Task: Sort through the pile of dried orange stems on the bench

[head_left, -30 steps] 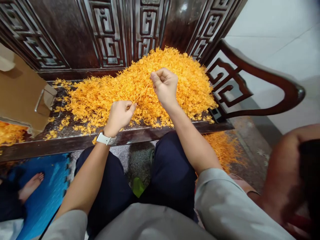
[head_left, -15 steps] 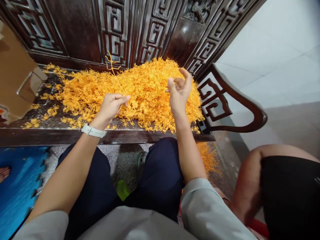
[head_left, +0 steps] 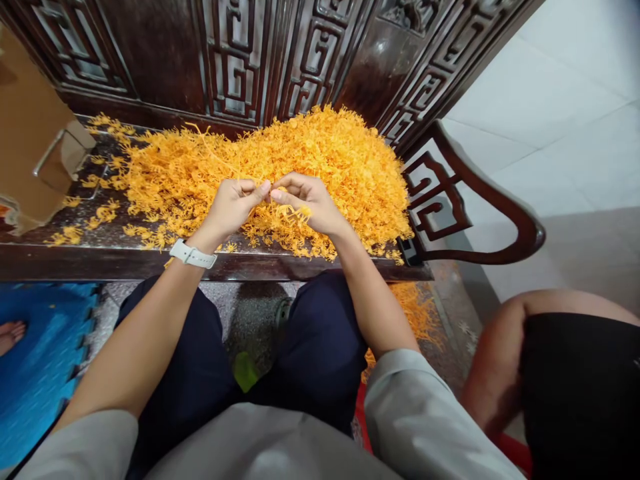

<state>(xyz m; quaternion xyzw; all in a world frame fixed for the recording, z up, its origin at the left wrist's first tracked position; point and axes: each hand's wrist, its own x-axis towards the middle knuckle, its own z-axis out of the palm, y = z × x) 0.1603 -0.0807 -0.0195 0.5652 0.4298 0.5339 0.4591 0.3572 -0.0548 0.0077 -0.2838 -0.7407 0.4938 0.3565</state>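
My left hand (head_left: 231, 208), with a pale watch (head_left: 193, 254) on its wrist, pinches a thin, branched orange stem (head_left: 216, 156) that runs up and left over the pile. Thumb and fingertips of my right hand (head_left: 316, 205) are pinched together right beside the left fingertips. A small orange spidery piece (head_left: 296, 213) shows at the right fingers, seemingly joined to the stem; the exact contact is hidden. Beneath and behind both hands spreads a large pile of small orange spidery pieces (head_left: 345, 157), plastic-looking.
The pile lies on a dark carved wooden bench (head_left: 150, 267) with a curved armrest (head_left: 520, 243) at right. A cardboard box (head_left: 35, 133) stands at left. Orange strands (head_left: 417, 317) lie on the floor. Another person's leg (head_left: 505, 360) is close at right; a blue mat (head_left: 40, 373) is at left.
My right hand has moved left and down from above the pile to meet the left fingertips, its fingers closing. The stem in my left hand has tipped over to the left.
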